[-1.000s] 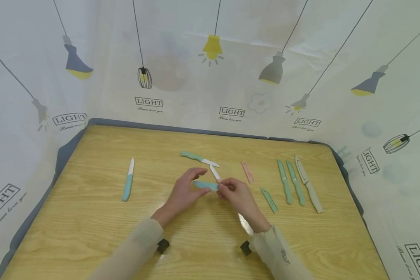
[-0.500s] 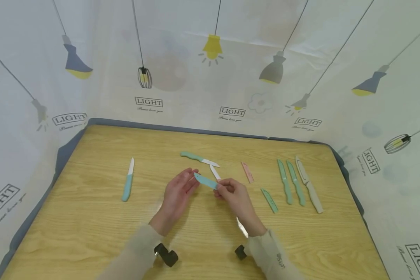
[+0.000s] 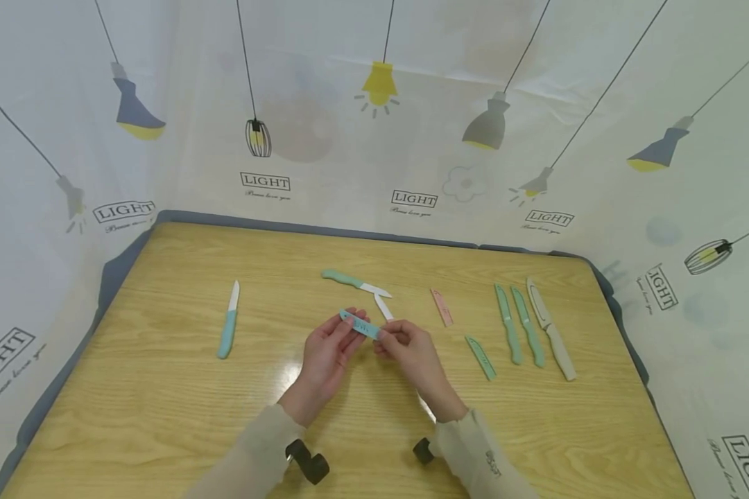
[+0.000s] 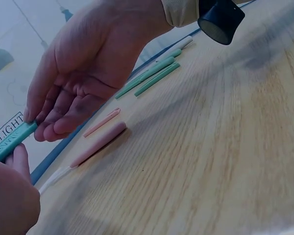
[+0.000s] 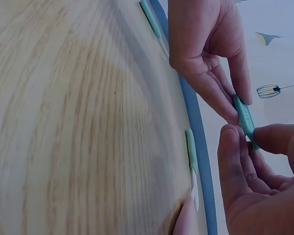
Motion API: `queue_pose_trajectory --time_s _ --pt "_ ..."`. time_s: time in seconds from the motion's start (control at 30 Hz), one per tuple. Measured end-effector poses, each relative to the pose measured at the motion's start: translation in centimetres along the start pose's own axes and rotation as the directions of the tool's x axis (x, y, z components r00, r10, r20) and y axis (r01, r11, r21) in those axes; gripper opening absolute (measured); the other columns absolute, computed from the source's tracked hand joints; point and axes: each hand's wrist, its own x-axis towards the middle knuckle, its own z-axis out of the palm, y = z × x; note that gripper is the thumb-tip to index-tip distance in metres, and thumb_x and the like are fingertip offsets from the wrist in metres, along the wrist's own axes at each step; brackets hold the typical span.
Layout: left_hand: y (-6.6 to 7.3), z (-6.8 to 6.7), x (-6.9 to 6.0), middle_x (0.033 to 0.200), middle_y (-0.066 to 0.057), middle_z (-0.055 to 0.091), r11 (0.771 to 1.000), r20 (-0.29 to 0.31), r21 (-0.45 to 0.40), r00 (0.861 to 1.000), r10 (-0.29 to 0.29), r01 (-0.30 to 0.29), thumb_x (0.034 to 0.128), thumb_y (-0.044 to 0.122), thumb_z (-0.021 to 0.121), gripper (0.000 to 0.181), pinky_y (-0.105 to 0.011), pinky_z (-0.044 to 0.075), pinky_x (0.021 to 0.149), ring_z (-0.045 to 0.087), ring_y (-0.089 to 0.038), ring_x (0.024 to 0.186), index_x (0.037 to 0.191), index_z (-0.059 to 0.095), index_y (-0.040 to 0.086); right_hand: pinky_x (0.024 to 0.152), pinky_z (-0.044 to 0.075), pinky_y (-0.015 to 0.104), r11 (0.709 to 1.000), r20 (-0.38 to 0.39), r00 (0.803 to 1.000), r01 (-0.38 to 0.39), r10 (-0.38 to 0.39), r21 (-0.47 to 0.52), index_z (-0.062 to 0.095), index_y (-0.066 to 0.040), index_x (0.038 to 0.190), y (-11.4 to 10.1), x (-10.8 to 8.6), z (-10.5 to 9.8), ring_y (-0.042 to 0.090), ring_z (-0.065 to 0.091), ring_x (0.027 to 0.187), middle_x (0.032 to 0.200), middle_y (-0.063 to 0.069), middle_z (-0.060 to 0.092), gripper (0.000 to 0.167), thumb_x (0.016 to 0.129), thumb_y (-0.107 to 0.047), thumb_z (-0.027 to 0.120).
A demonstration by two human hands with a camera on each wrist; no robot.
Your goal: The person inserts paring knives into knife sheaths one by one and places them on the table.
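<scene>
A light-blue blade sheath (image 3: 365, 328) is held up between both hands over the middle of the table. My left hand (image 3: 324, 360) pinches its left end, thumb on top and fingers behind; my right hand (image 3: 418, 360) pinches the other end. In the left wrist view the sheath (image 4: 14, 141) slants between the fingers, and the right wrist view shows the sheath (image 5: 245, 118) too. Behind the hands lies a white blade (image 3: 383, 306); its pink handle (image 4: 99, 145) is hidden in the head view. A blue-handled knife (image 3: 227, 334) lies to the left.
A green-handled knife (image 3: 343, 278) lies behind the hands. To the right are a pink sheath (image 3: 441, 307), a green sheath (image 3: 480, 357), two green sheathed knives (image 3: 508, 324) (image 3: 527, 326) and a large beige knife (image 3: 560, 352). Patterned sheeting (image 3: 349, 166) surrounds the table.
My left hand opened away from the sheath, then came back and took its left end. The sheath has turned, and its marked face now shows. The knives on the table have not moved.
</scene>
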Motion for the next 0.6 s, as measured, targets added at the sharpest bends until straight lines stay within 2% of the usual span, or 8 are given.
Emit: queue_pose_trajectory --time_s 0.13,0.33,0.43,0.6 --pt "0.1 -0.3 0.1 0.12 -0.011 0.073 1.0 -0.038 0.015 0.999 0.004 -0.003 0.1073 0.005 0.055 0.039 -0.033 0.055 0.101 0.071 -0.019 0.112 0.143 0.049 -0.011 0.083 0.064 0.036 0.998 0.002 1.0 0.016 -0.016 -0.058 0.064 0.01 0.117 -0.1 -0.1 -0.2 0.025 0.072 0.09 0.101 0.021 0.073 0.025 0.103 -0.011 0.064" --pt "0.9 -1.2 0.4 0.117 -0.005 0.073 1.0 -0.06 0.005 0.998 0.003 -0.003 0.1082 0.01 0.055 0.043 -0.032 0.057 0.098 0.071 -0.017 0.111 0.147 0.045 -0.006 0.086 0.063 0.04 0.988 -0.058 0.998 0.013 -0.022 -0.155 0.066 0.007 0.119 -0.1 -0.2 -1.6 0.031 0.072 0.096 0.107 0.02 0.072 0.028 0.105 -0.018 0.063" --pt "1.5 -1.8 0.6 0.115 -0.001 0.067 1.0 -0.031 -0.026 1.0 -0.006 0.005 0.1106 0.013 0.049 0.037 -0.032 0.056 0.101 0.067 -0.016 0.112 0.145 0.044 0.0 0.084 0.063 0.038 0.98 -0.071 0.997 0.019 -0.034 -0.2 0.067 0.005 0.117 -0.2 -0.2 -2.6 0.03 0.072 0.096 0.104 0.019 0.073 0.025 0.105 -0.017 0.062" --pt "2.6 -2.3 0.9 0.106 0.001 0.057 0.988 0.03 -0.145 0.999 -0.045 0.049 0.114 0.017 0.038 0.02 -0.033 0.051 0.105 0.057 -0.016 0.106 0.132 0.044 0.013 0.078 0.063 0.032 0.957 -0.073 0.994 0.058 -0.081 -0.285 0.068 0.006 0.116 0.0 -0.2 -4.4 0.027 0.072 0.092 0.102 0.017 0.074 0.023 0.105 -0.014 0.06"
